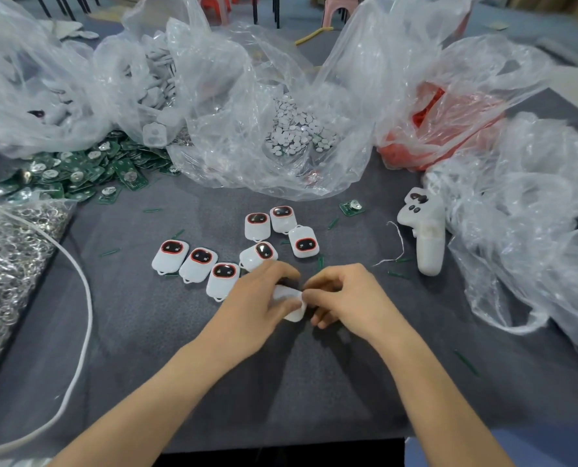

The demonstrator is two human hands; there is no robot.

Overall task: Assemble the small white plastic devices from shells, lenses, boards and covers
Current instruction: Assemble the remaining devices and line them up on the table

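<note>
A: Hands?
B: Both curled: left hand (264, 293) and right hand (346, 298) pinch one small white rounded plastic shell (292, 303) mid dark grey felt table (280, 382). Lifted or resting, cannot tell.
A: Others?
B: Seven white plastic devices with red-ringed black lenses (303, 242) lie just beyond the fingers.

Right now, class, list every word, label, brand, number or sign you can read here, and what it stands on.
No text can be read anywhere.
Green circuit boards: any print is too small and blurred.
White devices: dark red-ringed windows show only dots, no letters.
White controller: no legible marking.
</note>
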